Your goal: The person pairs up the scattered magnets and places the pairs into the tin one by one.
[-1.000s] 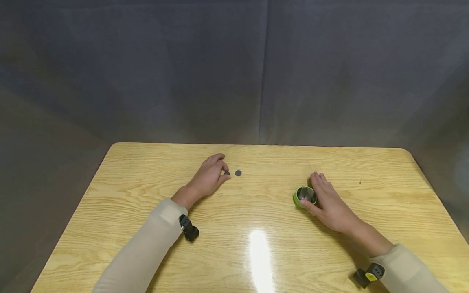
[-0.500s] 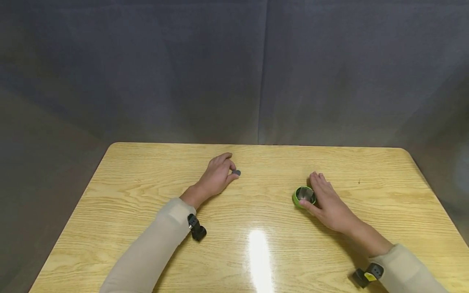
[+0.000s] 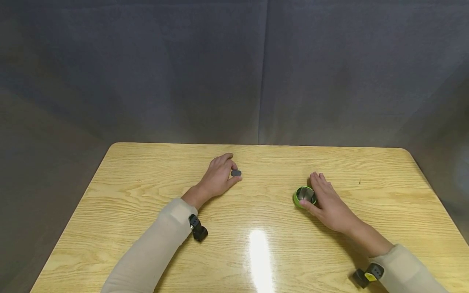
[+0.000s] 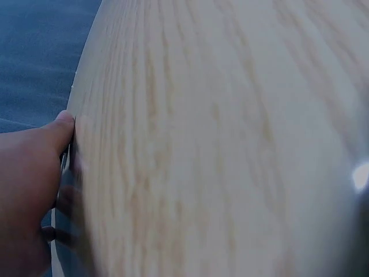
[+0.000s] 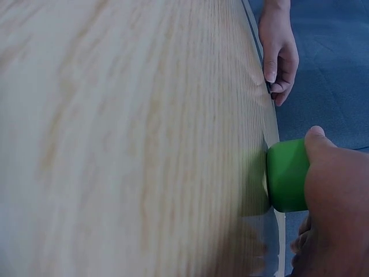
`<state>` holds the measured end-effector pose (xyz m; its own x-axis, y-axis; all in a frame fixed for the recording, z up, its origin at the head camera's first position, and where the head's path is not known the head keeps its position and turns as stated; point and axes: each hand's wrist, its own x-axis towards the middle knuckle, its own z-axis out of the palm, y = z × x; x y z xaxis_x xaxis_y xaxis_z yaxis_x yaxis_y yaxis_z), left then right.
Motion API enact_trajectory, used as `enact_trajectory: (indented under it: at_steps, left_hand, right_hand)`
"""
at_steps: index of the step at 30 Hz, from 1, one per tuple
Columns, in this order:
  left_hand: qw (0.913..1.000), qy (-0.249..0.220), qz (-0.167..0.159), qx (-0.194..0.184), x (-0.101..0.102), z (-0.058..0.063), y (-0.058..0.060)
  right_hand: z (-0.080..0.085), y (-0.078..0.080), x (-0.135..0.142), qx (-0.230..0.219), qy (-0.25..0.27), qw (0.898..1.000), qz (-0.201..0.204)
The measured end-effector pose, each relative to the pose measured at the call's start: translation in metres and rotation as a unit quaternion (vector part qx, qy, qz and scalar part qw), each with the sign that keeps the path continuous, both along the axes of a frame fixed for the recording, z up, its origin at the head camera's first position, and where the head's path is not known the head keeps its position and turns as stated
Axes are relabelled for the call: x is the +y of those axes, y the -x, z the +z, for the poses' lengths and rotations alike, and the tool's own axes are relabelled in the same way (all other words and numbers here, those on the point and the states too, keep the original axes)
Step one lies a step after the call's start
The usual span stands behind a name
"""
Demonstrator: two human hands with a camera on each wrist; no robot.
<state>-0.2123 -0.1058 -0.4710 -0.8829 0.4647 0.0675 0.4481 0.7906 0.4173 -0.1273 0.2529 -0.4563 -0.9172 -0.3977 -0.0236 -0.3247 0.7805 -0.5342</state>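
Two small dark discs [image 3: 236, 173] lie side by side, edges overlapping, on the wooden table left of centre. My left hand [image 3: 216, 177] rests beside them, index fingertip just beyond and thumb just nearer, with a slight gap showing around the discs. In the left wrist view only part of the left hand [image 4: 26, 184] appears at the left edge. My right hand [image 3: 331, 207] holds a low round green cup [image 3: 297, 204], thumb over its near rim and fingers along its right side. Grey shiny metal shows inside. The right wrist view shows the cup's smooth green wall [image 5: 287, 176].
The wooden table [image 3: 165, 244] has rounded far corners and ends at a dark grey cloth backdrop [image 3: 264, 81]. A bright light reflection lies on the near middle of the tabletop. Each wrist wears a small black camera, the left one [image 3: 198, 228] hanging close over the wood.
My left hand has moved right, bringing one dark disc against the other. The discs now lie flat and its thumb has drawn slightly away. The right hand and cup stay put.
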Motion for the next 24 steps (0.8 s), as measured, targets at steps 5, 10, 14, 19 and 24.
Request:
enact_trajectory:
  at_steps: [5,10,14,19,24]
  left_hand:
    - [1.0,-0.001,0.001,-0.003,0.0011,0.0006,-0.0009]
    - [1.0,0.001,0.002,-0.001,0.0015,0.0001,-0.0008]
    - [1.0,-0.002,0.006,-0.001,0.0016,0.0001,-0.0012]
    - [0.9999,-0.007,0.012,0.003,0.0012,-0.0007,-0.0018]
    - [0.9998,-0.012,0.017,0.003,0.0014,-0.0009,-0.0018]
  right_hand:
    - [0.0,-0.0005,-0.0004,0.001,-0.001,1.0,0.001]
    - [-0.0006,0.0,-0.0006,0.003,0.001,1.0,0.002]
    - [-0.001,0.0007,-0.0006,0.002,0.003,1.0,0.003]
    - [-0.0009,0.0013,-0.0009,0.003,0.003,1.0,0.006]
    - [-0.0002,0.0015,-0.0007,0.002,0.001,1.0,0.006]
